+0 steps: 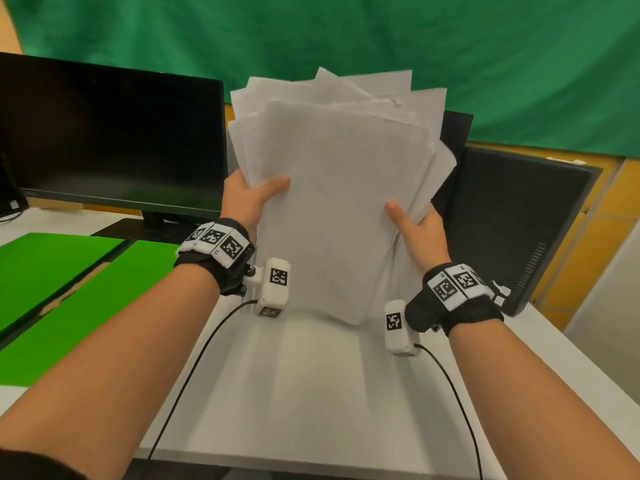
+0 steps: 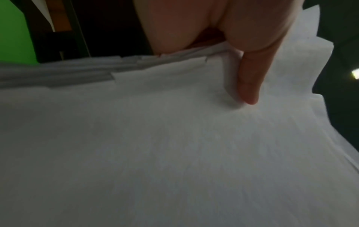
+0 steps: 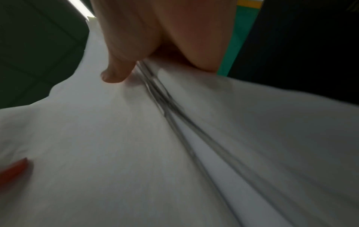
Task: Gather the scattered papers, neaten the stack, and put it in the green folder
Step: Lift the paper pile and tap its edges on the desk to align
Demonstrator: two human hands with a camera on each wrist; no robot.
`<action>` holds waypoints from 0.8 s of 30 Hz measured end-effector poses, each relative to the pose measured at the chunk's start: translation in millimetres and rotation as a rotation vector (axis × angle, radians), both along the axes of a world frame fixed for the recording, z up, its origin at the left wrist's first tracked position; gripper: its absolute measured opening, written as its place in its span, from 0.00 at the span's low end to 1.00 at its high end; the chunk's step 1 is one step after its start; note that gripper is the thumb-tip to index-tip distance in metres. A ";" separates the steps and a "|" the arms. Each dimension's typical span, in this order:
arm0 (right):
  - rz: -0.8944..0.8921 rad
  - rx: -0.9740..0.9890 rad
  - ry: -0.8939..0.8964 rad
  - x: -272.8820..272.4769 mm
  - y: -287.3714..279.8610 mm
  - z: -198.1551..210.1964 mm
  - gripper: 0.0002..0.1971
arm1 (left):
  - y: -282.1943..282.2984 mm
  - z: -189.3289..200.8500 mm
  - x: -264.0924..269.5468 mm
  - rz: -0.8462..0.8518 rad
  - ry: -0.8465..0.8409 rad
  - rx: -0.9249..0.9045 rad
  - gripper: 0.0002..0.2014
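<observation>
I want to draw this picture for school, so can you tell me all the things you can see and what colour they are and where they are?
Stack of papers: one untidy stack, white, held upright over the table, sheets fanned out at the top.
Green folder: one, bright green, lying open on the table at the left.
Monitor: one, black, screen dark, back left.
Computer case: one, black, back right.
Table: one, white, under everything.
Cloth backdrop: one, dark green, behind.
Left hand: grips the stack's left edge.
Right hand: grips the stack's right edge.
</observation>
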State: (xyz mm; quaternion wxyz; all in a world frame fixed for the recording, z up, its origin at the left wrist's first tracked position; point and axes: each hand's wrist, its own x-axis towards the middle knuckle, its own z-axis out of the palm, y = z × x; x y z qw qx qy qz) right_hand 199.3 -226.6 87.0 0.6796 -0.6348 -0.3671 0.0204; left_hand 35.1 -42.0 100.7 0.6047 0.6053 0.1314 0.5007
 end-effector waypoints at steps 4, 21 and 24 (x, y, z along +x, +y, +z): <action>0.047 -0.021 0.119 -3.9 -1.5 -32.0 0.36 | 2.7 -26.3 -6.5 -0.051 0.116 -0.046 0.34; 0.060 -0.032 0.143 -8.2 21.0 -13.2 0.21 | 10.1 -18.1 -4.2 -0.044 0.148 -0.043 0.21; -0.029 -0.183 0.011 -5.2 19.5 -9.0 0.32 | 12.5 -20.1 -3.8 -0.052 0.156 -0.036 0.26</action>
